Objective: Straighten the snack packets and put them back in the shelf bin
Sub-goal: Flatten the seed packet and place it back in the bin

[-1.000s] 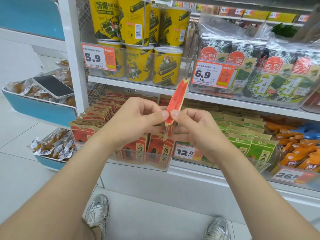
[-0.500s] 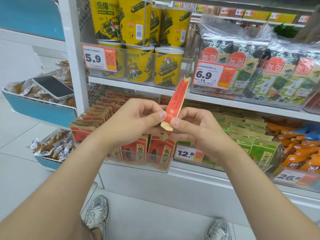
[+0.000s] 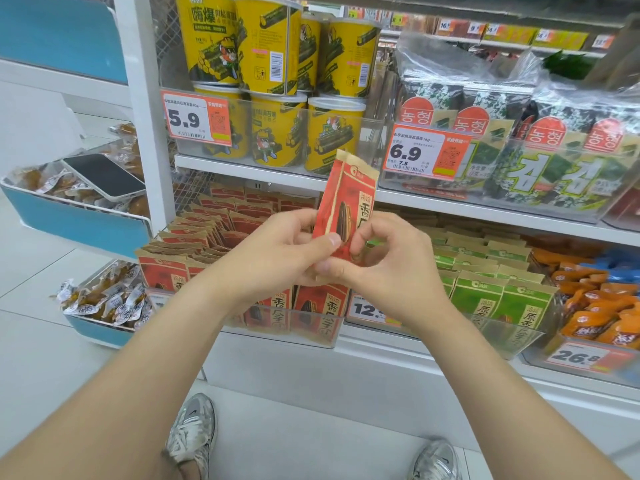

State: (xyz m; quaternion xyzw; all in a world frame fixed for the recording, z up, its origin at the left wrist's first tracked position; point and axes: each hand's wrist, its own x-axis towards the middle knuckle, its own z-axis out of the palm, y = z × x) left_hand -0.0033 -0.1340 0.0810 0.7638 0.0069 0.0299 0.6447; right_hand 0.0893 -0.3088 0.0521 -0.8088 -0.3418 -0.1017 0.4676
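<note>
1. I am reading "5.9" on the price tag (image 3: 195,114) in front of the yellow tubs (image 3: 214,39), which are showing "嗨爆".
2. I am reading "6.9" and a smaller "7.5" on the seaweed tag (image 3: 429,154); the seaweed packs (image 3: 540,133) are showing "농형" and "김".
3. The red packet (image 3: 349,199) is showing "香".
4. The green packets (image 3: 519,306) are showing "原香".
5. I am making out "12." on the lower tag (image 3: 367,308), with the rest hidden, and "26.8" on the orange-bin tag (image 3: 578,356).

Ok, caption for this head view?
Left hand and right hand pinch a red snack packet in front of the shelf bin.

Packet (image 3: 350,202) btm hidden by right hand (image 3: 391,268); price tag (image 3: 364,308) half covered.
</note>
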